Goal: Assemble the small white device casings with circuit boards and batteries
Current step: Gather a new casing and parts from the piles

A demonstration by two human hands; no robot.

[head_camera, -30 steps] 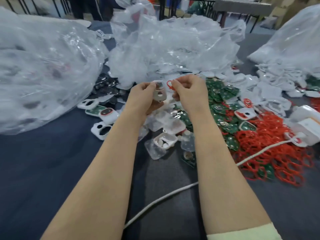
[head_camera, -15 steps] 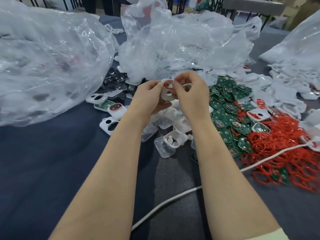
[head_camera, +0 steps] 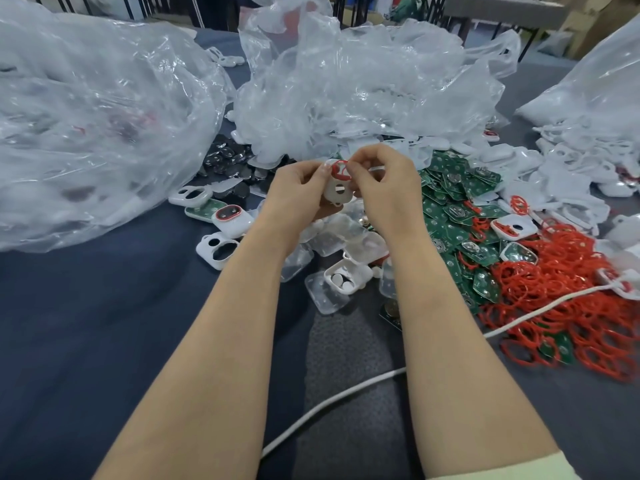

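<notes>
Head view, left hand: the left hand (head_camera: 298,188) is gripping a white casing (head_camera: 337,192) from its left side, fingers curled round it, above the middle of the counter (head_camera: 69,323).
Head view, right hand: the right hand (head_camera: 388,188) is pinching with thumb and forefinger at a red ring (head_camera: 339,168), its other fingers curled.
Casing: it is standing nearly upright between both hands, with a round hole showing in its lower half.
Red ring: it is sitting in the top part of the casing, touching the right fingertips.
Circuit boards: green circuit boards (head_camera: 450,209) are lying in a heap just right of the right hand.
Loose rings: a pile of red rings (head_camera: 571,306) is spreading to the right of the boards.
Other casings: spare casings (head_camera: 216,249) are lying left of the left forearm, one ringed casing (head_camera: 230,218) among them; more are heaped at far right.
Trays: clear trays (head_camera: 325,296) are lying between the forearms.
Dark discs: dark discs (head_camera: 228,161) are piled behind the left hand.
Bags: crumpled plastic bags (head_camera: 363,81) are filling the back of the counter.
Cable: a white cable (head_camera: 346,400) is running under the right forearm.
</notes>
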